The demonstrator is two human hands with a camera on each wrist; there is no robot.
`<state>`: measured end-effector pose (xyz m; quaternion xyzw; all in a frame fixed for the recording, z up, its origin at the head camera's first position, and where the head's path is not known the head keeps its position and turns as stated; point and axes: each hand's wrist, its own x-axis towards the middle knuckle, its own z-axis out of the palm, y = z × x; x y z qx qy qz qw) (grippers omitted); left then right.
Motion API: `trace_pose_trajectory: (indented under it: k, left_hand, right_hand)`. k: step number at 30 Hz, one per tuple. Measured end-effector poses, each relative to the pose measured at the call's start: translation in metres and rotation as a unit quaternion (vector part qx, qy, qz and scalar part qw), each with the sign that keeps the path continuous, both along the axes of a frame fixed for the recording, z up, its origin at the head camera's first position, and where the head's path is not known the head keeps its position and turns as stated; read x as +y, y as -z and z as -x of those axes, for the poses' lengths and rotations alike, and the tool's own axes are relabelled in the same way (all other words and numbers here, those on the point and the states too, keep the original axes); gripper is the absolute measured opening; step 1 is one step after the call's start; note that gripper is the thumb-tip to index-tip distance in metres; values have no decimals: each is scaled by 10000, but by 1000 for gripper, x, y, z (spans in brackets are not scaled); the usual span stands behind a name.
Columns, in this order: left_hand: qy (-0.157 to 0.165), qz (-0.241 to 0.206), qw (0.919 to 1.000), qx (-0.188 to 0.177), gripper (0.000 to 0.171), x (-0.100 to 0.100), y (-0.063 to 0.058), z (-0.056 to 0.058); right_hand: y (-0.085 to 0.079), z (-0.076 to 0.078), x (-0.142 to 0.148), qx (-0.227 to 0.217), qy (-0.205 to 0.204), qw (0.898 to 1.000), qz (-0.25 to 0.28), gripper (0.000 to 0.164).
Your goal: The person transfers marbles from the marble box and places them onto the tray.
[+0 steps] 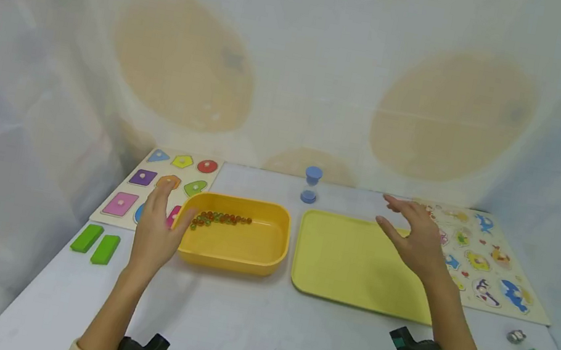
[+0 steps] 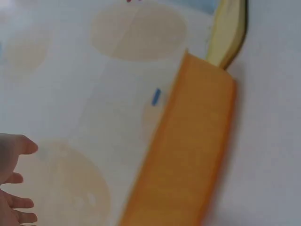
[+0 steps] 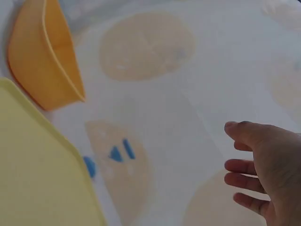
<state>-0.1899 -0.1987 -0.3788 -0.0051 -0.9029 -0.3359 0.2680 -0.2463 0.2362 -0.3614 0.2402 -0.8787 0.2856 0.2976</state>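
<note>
The yellow-orange tub (image 1: 226, 264) sits on the bench (image 1: 258, 334) with small red and green beads (image 1: 222, 218) gathered towards its back left. Just right of it lies the flat yellow tray (image 1: 349, 262). Both hands are spread and hold nothing: the left hand (image 1: 157, 234) is raised at the tub's left end, thumb apart from the fingers; the right hand (image 1: 418, 240) hangs over the tray's right side, thumb also apart. The left hand covers part of the shape board (image 1: 165, 170) and the tub's left rim; the right hand and forearm hide the tray's right edge and some of the picture board (image 1: 496, 275). In the left wrist view the hand is cut off by the frame edge and the tub is blurred. The silvery object (image 1: 516, 336) at far right is too small to identify.
</note>
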Motion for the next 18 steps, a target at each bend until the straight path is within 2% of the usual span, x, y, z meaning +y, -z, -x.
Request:
trace_pose_trajectory:
  k: [3,6,9,11,14,18]
  left_hand:
    - [-79,-569,9980,-273,68,-12,18,1]
    - [3,-1047,9914,-788,71,-21,38,4]
    - [276,-1646,9776,-1281,76,-27,57,8]
    - [480,-2033,9657,-1544,79,-29,68,9]
    - [913,-2457,9500,-1700,79,-30,80,9]
    - [1285,-2660,9377,-1830,76,-31,91,9]
  right_hand:
    - [15,10,-20,-103,-277,9994,169,40]
    - [32,20,-42,-489,-530,9966,390,36]
    - [48,30,-68,-992,-715,9905,630,32]
    - [55,36,-87,-1273,-846,9854,746,30]
    - [61,45,-117,-1548,-1129,9785,764,27]
    - [59,56,-156,-1865,-1657,9669,531,27]
